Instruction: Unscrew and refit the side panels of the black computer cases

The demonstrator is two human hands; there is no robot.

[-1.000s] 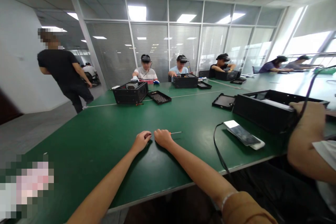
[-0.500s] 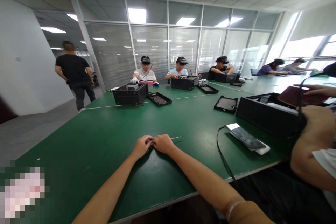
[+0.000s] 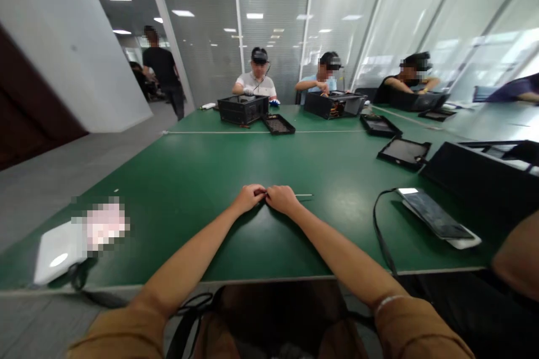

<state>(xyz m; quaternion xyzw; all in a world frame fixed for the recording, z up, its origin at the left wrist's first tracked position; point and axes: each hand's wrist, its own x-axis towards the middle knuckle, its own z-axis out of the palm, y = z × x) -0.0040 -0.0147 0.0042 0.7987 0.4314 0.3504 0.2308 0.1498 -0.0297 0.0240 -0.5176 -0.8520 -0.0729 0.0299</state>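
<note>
My left hand (image 3: 249, 198) and my right hand (image 3: 282, 198) meet over the green table (image 3: 236, 160), fingertips touching. The fingers of both are bent and closed. From behind my right hand the thin pale shaft of a screwdriver (image 3: 305, 196) sticks out to the right, just above the table; its handle is hidden by that hand. Between the fingers of my left hand is something small and dark, too hidden to name. Both forearms rest across the near part of the table.
To the right lie a phone (image 3: 435, 214) with a black strap and a black computer case (image 3: 475, 190) beside a person's arm. Black panels (image 3: 404, 151) lie farther back. Across the table, people work at open cases (image 3: 243, 110). A white device (image 3: 59, 252) lies at left.
My view has tilted down and turned left, so the white device and near table edge now show. My hands stay together in the same pose. The person in black at the back has walked farther away.
</note>
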